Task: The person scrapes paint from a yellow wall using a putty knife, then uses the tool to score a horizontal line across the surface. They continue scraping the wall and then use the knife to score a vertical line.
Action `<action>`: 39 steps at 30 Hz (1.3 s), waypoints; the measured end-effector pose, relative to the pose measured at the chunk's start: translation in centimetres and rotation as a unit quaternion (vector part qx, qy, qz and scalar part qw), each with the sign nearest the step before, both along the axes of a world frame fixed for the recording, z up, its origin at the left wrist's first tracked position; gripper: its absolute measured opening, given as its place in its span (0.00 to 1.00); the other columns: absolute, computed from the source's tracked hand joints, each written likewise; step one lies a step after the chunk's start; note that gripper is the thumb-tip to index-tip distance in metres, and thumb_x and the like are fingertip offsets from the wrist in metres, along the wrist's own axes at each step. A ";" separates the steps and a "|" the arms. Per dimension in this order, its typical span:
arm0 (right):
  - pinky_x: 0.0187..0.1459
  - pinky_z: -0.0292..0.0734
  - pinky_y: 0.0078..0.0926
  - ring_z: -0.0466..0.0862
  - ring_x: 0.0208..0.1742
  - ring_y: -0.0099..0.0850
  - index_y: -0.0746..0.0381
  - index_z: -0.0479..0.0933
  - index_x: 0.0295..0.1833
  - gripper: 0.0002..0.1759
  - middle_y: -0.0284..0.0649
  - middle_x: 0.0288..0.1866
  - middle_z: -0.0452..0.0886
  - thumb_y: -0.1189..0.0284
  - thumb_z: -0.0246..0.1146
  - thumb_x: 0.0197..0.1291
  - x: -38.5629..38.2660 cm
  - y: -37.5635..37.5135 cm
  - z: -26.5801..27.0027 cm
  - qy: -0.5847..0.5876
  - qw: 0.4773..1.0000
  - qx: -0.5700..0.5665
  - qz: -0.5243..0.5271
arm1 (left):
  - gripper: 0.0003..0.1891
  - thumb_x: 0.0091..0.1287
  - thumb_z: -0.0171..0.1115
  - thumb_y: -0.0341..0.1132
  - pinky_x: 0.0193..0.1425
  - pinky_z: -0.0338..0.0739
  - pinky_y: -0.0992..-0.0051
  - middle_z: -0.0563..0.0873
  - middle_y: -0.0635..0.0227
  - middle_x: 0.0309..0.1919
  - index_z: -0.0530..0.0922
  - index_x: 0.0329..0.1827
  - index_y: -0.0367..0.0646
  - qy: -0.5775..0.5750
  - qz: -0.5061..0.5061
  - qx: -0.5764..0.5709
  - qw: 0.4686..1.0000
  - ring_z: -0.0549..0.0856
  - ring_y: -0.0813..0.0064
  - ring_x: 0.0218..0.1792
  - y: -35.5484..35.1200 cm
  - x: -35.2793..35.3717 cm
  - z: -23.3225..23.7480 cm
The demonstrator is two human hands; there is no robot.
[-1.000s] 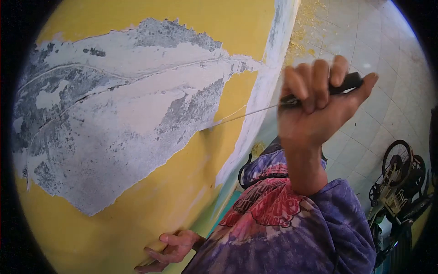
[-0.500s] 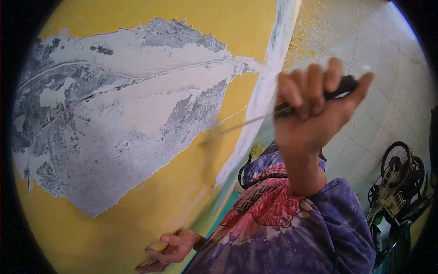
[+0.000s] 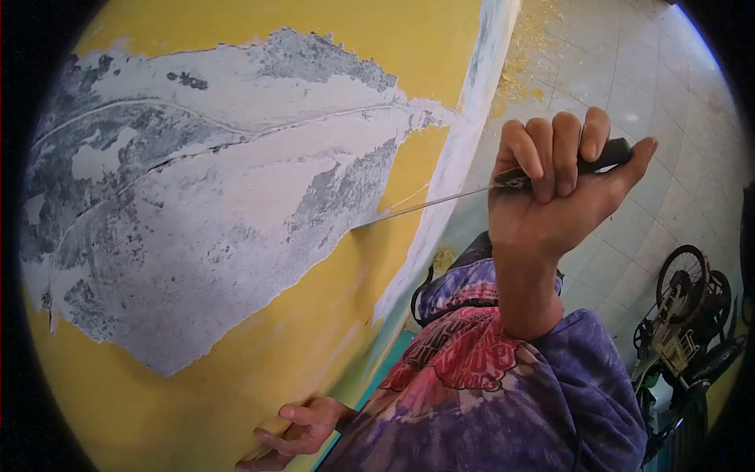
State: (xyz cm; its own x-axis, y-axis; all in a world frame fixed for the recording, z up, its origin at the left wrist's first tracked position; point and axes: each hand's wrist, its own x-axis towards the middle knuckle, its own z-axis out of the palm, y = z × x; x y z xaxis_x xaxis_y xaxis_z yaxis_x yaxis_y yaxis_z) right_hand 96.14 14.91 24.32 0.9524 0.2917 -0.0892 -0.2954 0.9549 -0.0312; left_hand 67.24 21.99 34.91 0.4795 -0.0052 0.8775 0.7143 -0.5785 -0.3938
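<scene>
My right hand (image 3: 550,181) is raised at the right of centre, its fingers curled round the black handle of a scraper (image 3: 425,206). The scraper's thin blade, seen nearly edge-on, reaches left to the wall. Its tip meets the lower right border of a peeled grey-white patch (image 3: 236,197), where yellow paint (image 3: 275,346) begins. Raised lines or cracks run across the patch. At the bottom, my left hand (image 3: 307,431) rests by the yellow wall with its fingers apart.
A pale strip (image 3: 452,165) runs along the wall's edge. Yellow flakes (image 3: 523,59) lie on the tiled floor (image 3: 629,204). A bicycle (image 3: 683,315) is at the far right. My purple patterned shirt (image 3: 503,393) fills the lower middle.
My right hand has shifted slightly right and down, still round the scraper, and is less blurred. The blade's tip now shows clearly at the patch's border. My left hand has barely moved.
</scene>
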 end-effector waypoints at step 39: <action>0.16 0.54 0.20 0.47 0.09 0.20 0.53 0.59 0.19 0.35 0.27 0.07 0.51 0.36 0.36 0.64 -1.7 0.6 -0.7 0.097 0.991 -0.080 0.055 | 0.16 0.64 0.61 0.38 0.69 0.55 0.43 0.57 0.42 0.67 0.79 0.51 0.39 0.026 0.007 -0.012 1.000 0.52 0.48 0.72 -0.4 -0.2 0.0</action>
State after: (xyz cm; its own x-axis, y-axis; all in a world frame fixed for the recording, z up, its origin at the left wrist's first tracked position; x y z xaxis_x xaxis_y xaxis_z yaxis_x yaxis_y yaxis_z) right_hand 94.41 15.51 23.57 0.8760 0.3605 -0.3205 -0.4129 0.9039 -0.1119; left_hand 67.07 21.57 34.93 0.5245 0.0223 0.8511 0.7015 -0.5779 -0.4172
